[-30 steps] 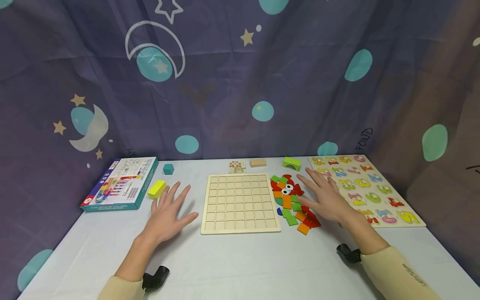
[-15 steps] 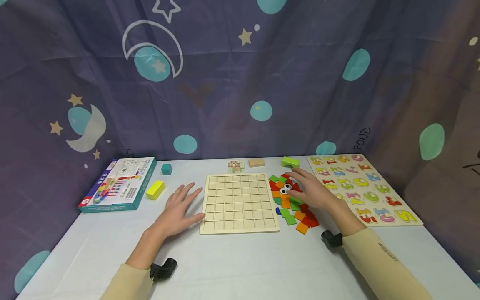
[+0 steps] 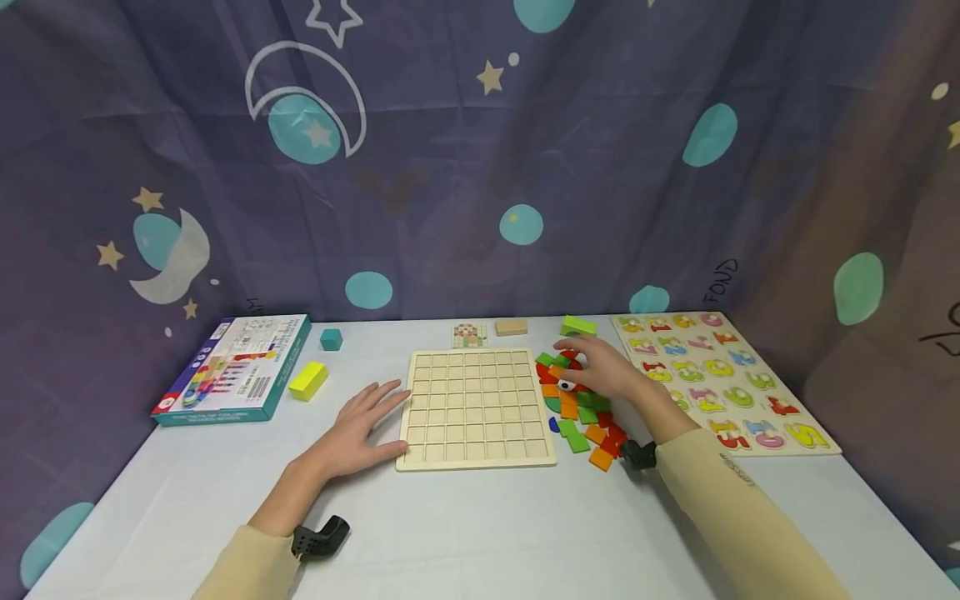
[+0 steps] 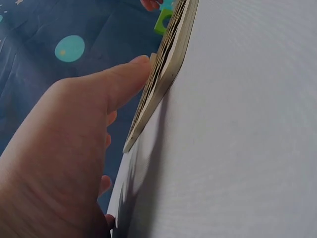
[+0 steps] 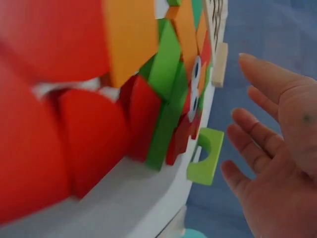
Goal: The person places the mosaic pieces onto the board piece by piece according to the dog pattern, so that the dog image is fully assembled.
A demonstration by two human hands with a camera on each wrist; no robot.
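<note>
A pale wooden grid board (image 3: 476,408) lies flat in the middle of the table. My left hand (image 3: 347,440) is at its left side, thumb and fingertips right at the rim; in the left wrist view the thumb tip meets the board's edge (image 4: 171,74). My right hand (image 3: 606,369) hovers over a pile of flat coloured pieces (image 3: 567,406) beside the board, red, orange, green and blue. Its fingers are loosely bent and hold nothing, as the right wrist view shows. A piece with two round eyes (image 5: 194,87) is in the pile, partly hidden by this hand in the head view.
At the left lie a boxed game (image 3: 232,371), a yellow block (image 3: 308,381) and a teal cube (image 3: 331,339). Behind the board are a small pattern card (image 3: 469,335), a plain wooden block (image 3: 512,327) and a green arch block (image 3: 578,325). A number puzzle board (image 3: 723,383) lies at the right.
My left hand has moved right to the grid board's left edge. My right hand has come left from beside the number puzzle to above the coloured pieces.
</note>
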